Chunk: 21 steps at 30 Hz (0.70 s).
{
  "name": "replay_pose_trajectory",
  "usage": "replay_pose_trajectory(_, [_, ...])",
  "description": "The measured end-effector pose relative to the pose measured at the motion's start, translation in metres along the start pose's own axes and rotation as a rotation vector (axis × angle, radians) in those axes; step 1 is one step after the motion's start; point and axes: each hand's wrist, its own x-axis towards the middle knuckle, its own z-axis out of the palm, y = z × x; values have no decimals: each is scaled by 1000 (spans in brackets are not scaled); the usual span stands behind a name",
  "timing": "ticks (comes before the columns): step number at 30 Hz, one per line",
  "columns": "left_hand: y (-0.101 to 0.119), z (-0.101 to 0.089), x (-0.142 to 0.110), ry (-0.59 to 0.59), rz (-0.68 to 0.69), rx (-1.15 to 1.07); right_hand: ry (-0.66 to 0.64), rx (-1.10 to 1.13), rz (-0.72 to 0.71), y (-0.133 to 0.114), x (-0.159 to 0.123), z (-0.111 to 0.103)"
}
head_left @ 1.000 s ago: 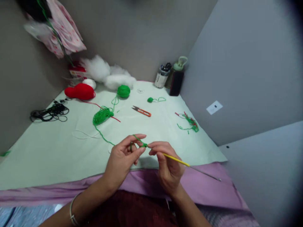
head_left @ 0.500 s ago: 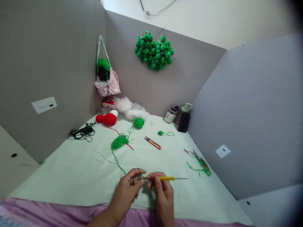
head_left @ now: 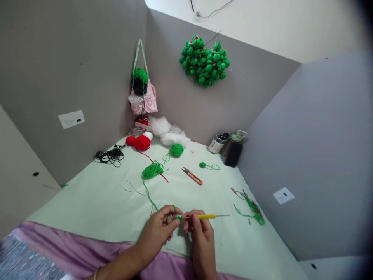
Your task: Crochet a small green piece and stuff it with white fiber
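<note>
My right hand (head_left: 199, 229) grips a crochet hook (head_left: 206, 216) by its yellow handle, with one metal end pointing right and the other reaching my left fingertips. Green yarn (head_left: 149, 197) runs from a loose green hank (head_left: 152, 170) to my left hand (head_left: 163, 225), where it loops over the raised index finger. Thumb and fingers of that hand pinch a small bit of green yarn work at the hook's tip. Its exact shape is too small to make out.
Orange thread snips (head_left: 192, 176) lie beyond my hands. Around them are a green yarn ball (head_left: 176, 150), red yarn (head_left: 140, 142), white stuffing (head_left: 170, 132), black cord (head_left: 110, 156), yarn scraps (head_left: 253, 209) and a dark phone (head_left: 233, 154). Grey partitions enclose the table.
The camera view has tilted and shifted, so the table's contents appear moved and turned. My hands keep nearly the same pose, with the hook at the yarn in both frames.
</note>
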Motion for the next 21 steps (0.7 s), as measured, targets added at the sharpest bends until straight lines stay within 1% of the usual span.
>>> replay_pose_trajectory(6, [-1, -1, 0, -19, 17, 13, -9, 20, 6, 1, 0, 0])
replay_pose_trajectory(10, [2, -2, -1, -34, 16, 13, -10, 40, 14, 0, 0, 1])
replay_pose_trajectory(21, [4, -1, 0, -31, 7, 39, -12, 62, 12, 0, 0, 1])
